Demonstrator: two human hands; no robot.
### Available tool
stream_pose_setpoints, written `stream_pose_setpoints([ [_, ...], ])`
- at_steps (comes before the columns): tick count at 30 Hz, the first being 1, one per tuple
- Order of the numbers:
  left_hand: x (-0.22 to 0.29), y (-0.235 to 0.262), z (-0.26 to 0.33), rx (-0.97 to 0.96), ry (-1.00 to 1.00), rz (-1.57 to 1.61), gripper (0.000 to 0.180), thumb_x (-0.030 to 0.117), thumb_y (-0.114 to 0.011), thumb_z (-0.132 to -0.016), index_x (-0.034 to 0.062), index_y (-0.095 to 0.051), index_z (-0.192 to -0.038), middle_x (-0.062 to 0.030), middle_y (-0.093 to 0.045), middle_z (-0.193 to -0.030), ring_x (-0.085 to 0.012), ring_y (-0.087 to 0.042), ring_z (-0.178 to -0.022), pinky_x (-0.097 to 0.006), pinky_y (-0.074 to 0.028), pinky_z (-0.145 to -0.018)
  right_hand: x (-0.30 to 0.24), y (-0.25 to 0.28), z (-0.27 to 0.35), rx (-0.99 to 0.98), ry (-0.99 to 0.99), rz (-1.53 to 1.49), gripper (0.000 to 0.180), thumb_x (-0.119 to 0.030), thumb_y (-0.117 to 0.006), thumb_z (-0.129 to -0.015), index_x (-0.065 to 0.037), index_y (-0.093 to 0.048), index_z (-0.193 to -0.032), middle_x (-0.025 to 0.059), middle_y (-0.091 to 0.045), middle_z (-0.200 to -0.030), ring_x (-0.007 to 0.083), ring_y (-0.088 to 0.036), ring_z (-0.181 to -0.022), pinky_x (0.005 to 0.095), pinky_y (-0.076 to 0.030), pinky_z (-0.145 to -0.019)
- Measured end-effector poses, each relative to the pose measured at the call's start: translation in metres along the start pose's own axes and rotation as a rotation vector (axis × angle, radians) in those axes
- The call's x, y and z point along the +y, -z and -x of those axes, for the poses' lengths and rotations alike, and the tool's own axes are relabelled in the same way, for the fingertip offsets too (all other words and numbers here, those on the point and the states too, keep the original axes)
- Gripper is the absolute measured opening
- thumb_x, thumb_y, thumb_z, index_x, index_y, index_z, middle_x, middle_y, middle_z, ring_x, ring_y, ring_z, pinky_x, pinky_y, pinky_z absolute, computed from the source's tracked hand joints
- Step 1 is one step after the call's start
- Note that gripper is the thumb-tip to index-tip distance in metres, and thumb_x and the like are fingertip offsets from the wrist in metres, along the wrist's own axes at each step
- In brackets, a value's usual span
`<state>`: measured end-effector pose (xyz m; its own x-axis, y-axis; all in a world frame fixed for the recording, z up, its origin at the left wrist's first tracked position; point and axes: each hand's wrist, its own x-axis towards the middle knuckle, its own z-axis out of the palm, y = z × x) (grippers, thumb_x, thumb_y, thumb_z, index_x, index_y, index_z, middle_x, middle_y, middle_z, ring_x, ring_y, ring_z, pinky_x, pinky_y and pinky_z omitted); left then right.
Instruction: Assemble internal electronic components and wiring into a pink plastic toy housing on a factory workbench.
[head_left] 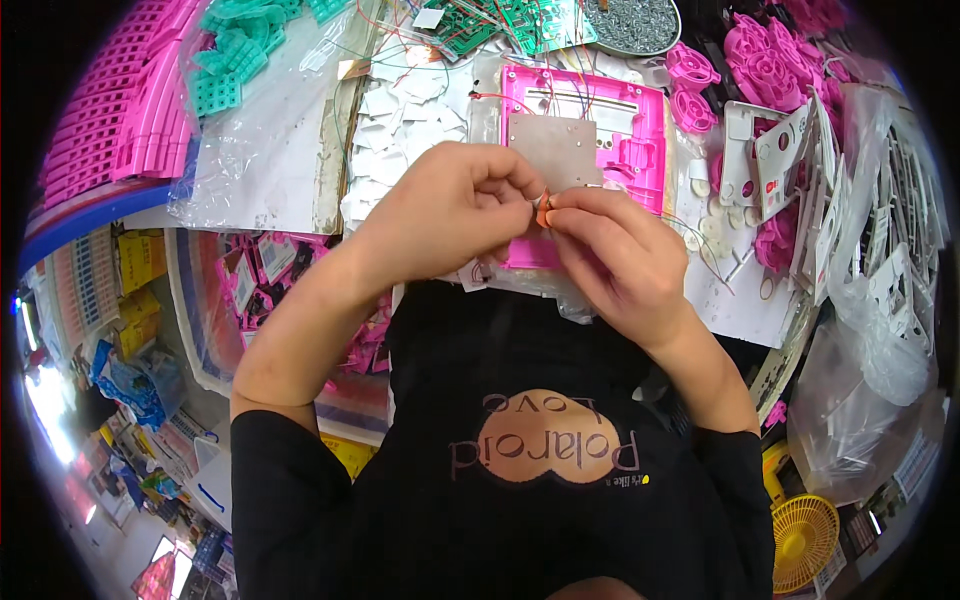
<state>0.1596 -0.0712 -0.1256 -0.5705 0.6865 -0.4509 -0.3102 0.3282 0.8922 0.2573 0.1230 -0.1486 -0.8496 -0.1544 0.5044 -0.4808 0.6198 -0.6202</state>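
Note:
In front of my chest both hands meet fingertip to fingertip over a small orange piece (pixel 543 211), too small to name more exactly. My left hand (pixel 455 205) is closed, thumb and forefinger pinching at its left side. From the other side my right hand (pixel 625 255) pinches the same piece between thumb and fingers. Just beyond and partly beneath them lies a pink plastic casing (pixel 652 115), with thin wires at its far end. A flat grey plate (pixel 555 146) rests over the casing's middle. My hands hide the casing's near part.
White pieces (pixel 405 125) cover the table left of the casing. Farther off lie green circuit boards (pixel 540 25) and a tray of small metal parts (pixel 640 25). Pink round parts (pixel 765 60) and white panels (pixel 780 155) crowd the right. Teal keypads (pixel 235 60) sit at far left.

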Motion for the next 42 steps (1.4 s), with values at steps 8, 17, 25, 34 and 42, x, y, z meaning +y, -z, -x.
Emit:
stream_pose_setpoints([
  [8, 0.012, 0.006, -0.005, 0.010, -0.359, -0.573, 0.007, 0.006, -0.073, -0.088, 0.0006, -0.070, -0.092, -0.0040, -0.067, -0.074, -0.0111, -0.065, -0.067, -0.028, -0.049, -0.058, 0.003, 0.003, 0.001, -0.088, 0.111, 0.112, 0.021, -0.008, -0.077, -0.075, -0.005, -0.073, -0.095, 0.0059, -0.068, -0.098, 0.0231, -0.067, -0.081, 0.0308, -0.053, -0.060],
  [17, -0.027, -0.005, -0.001, 0.209, -0.746, -0.749, 0.013, 0.002, -0.077, -0.080, 0.0038, -0.070, -0.090, -0.0093, -0.065, -0.094, -0.0271, -0.066, -0.077, -0.033, -0.054, -0.066, 0.004, 0.002, -0.005, -0.223, 0.212, 0.341, 0.020, -0.011, -0.068, -0.068, -0.006, -0.071, -0.086, 0.0014, -0.059, -0.084, 0.0186, -0.059, -0.081, 0.0285, -0.049, -0.056],
  [25, -0.031, -0.005, -0.002, 0.222, -0.741, -0.799, 0.015, 0.002, -0.077, -0.079, 0.0036, -0.067, -0.090, -0.0102, -0.066, -0.096, -0.0293, -0.067, -0.079, -0.036, -0.055, -0.067, -0.003, 0.002, -0.014, -0.311, 0.246, 0.364, 0.013, -0.012, -0.066, -0.068, -0.008, -0.069, -0.080, 0.0001, -0.059, -0.083, 0.0177, -0.060, -0.083, 0.0280, -0.051, -0.058],
  [34, -0.033, -0.001, -0.001, 0.414, -0.518, -0.295, 0.017, -0.001, -0.072, -0.085, 0.0047, -0.069, -0.102, -0.0046, -0.064, -0.095, -0.0137, -0.060, -0.071, -0.025, -0.047, -0.057, -0.009, 0.016, -0.009, -0.588, 0.169, 0.366, 0.041, -0.012, -0.066, -0.076, -0.003, -0.069, -0.116, 0.0024, -0.058, -0.097, 0.0213, -0.057, -0.096, 0.0329, -0.054, -0.068],
  [42, -0.055, -0.024, 0.056, 0.361, -0.395, -0.646, 0.026, 0.013, -0.082, -0.082, 0.0035, -0.068, -0.102, -0.0106, -0.057, -0.104, -0.0284, -0.062, -0.088, -0.039, -0.051, -0.073, -0.003, 0.016, 0.003, -0.459, 0.089, 0.215, 0.048, -0.009, -0.065, -0.077, 0.004, -0.065, -0.123, 0.0096, -0.058, -0.100, 0.0265, -0.058, -0.095, 0.0377, -0.054, -0.079],
])
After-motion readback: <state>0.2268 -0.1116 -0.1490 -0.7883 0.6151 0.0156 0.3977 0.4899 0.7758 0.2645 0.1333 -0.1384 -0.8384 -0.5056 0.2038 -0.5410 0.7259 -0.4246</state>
